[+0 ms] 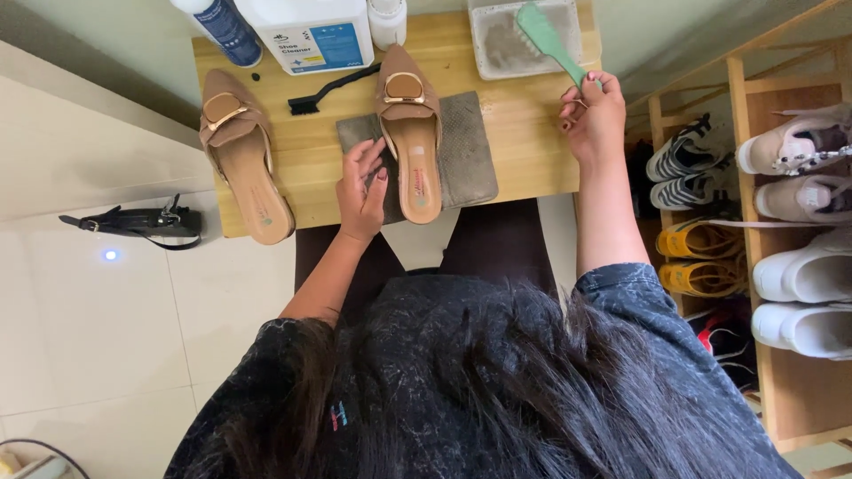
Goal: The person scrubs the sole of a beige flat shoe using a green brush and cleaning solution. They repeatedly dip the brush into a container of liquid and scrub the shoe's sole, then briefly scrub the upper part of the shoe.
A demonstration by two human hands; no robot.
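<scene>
Dark hair (pixel 497 372) perhaps hides the table's (pixel 524 133) near edge beside shoe rack (pixel 790 266).

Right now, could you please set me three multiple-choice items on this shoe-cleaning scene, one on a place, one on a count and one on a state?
1. Where does the tan pointed slipper with the gold buckle near the left hand lie?
A on the grey cloth
B in the tray
C on the floor

2. How many tan slippers are on the small wooden table?
A one
B two
C three

3. What is the right hand doing?
A resting flat
B holding the green plastic brush
C gripping a bottle

Answers: 1 A, the cloth shows beneath it. 2 B, a second tan slipper lies left. 3 B, fingers close on the handle.
</scene>
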